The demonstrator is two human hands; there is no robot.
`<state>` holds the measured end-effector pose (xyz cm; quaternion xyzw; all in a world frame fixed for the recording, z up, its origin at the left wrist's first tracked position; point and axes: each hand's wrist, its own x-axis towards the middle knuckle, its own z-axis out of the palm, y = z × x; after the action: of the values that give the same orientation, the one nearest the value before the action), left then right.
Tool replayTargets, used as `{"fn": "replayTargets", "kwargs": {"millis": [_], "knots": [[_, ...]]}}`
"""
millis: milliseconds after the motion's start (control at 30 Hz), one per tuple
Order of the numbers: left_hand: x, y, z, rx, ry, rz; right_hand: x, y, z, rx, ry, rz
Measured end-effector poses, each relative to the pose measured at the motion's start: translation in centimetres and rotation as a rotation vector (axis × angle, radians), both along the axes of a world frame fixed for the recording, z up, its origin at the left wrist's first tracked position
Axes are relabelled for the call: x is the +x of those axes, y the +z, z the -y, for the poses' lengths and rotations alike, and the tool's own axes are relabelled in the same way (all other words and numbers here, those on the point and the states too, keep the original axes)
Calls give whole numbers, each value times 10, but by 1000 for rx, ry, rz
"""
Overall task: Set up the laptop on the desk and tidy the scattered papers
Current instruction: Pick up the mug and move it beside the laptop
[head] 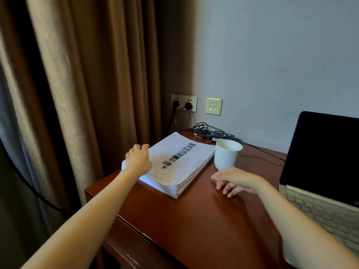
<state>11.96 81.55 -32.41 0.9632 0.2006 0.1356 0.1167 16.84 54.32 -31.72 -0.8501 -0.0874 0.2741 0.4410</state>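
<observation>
Where the brown curtain (77,94) hangs at far left, the L hand (138,159) sits on the left edge of the stack of papers (180,167), fingers curled together round that edge. Stack lies on the desk's (194,220) back-left corner, w/ wall sockets (184,102) & cables (206,131) behind. White cup (226,154) stands upright just right of it. R hand (236,181) is low in front of the cup, fingers loosely bent & slightly apart, holding nothing. Laptop (320,171) is open at desk's right, screen dark.
</observation>
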Motion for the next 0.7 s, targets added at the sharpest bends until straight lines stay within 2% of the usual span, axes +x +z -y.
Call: {"fn": "replayTargets", "kwargs": {"millis": [167, 300, 467, 633, 700], "knots": [[17, 11, 73, -240, -257, 72, 20, 5, 50, -63, -148, -8], [29, 18, 134, -520, -401, 102, 36, -1, 59, 131, -398, 80], [37, 19, 179, -850, -399, 108, 48, -10, 45, 437, -519, 115], [39, 16, 195, -988, -387, 185, 51, -13, 30, 626, -489, 59], [40, 15, 196, -1009, -387, 201, 48, -13, 28, 610, -486, 67]]}}
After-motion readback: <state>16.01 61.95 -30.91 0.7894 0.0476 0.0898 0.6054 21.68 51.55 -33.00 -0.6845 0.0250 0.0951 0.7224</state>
